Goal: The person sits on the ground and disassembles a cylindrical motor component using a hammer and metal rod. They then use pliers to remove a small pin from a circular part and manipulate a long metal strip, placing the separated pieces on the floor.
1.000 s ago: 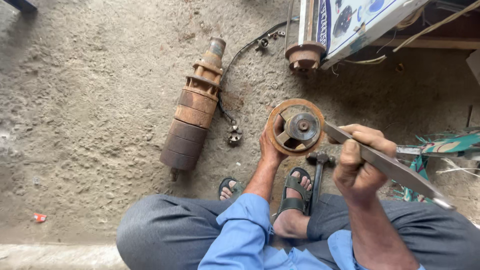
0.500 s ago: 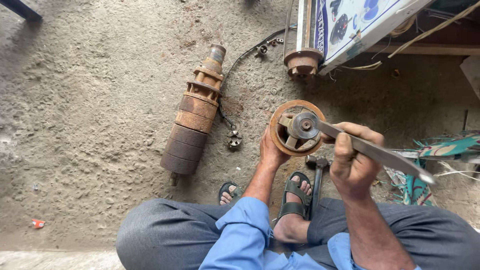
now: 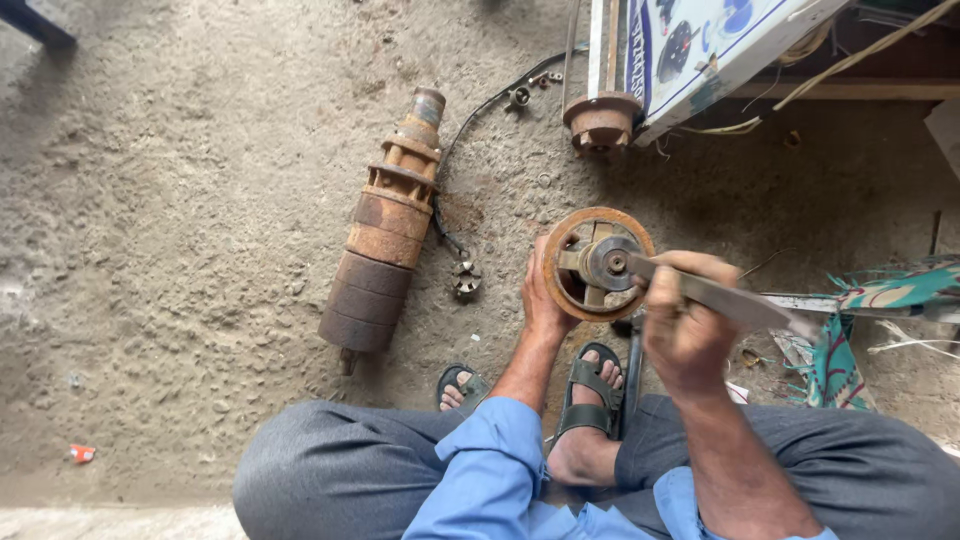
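Far left: small red scrap point(image 3: 82, 453) on concrete floor point(image 3: 180, 200), same spot as before. Rusty cylindrical pump body point(image 3: 383, 230) lying tilted, narrow end up toward top, unmoved vs 0.5 s ago. Black cable point(image 3: 470, 115) running from its top end twd upper right; small gear-like part point(image 3: 466, 279) just beside its lower right, unchanged. Centre: left hand point(image 3: 543, 292) clamped on left rim of rusty round impeller housing point(image 3: 597, 262), held off the floor above sandalled foot point(image 3: 588, 400) — fingers wrapped behind, thumb side fwd. Right hand point(image 3: 690, 325) closed round flat metal blade point(image 3: 725, 298), tip now at the hub; approx same as prior frame, a sec ago tip sat nearer the rim. Upper right: second rusty flanged part point(image 3: 601, 121) by white printed board point(image 3: 700, 45), no change.
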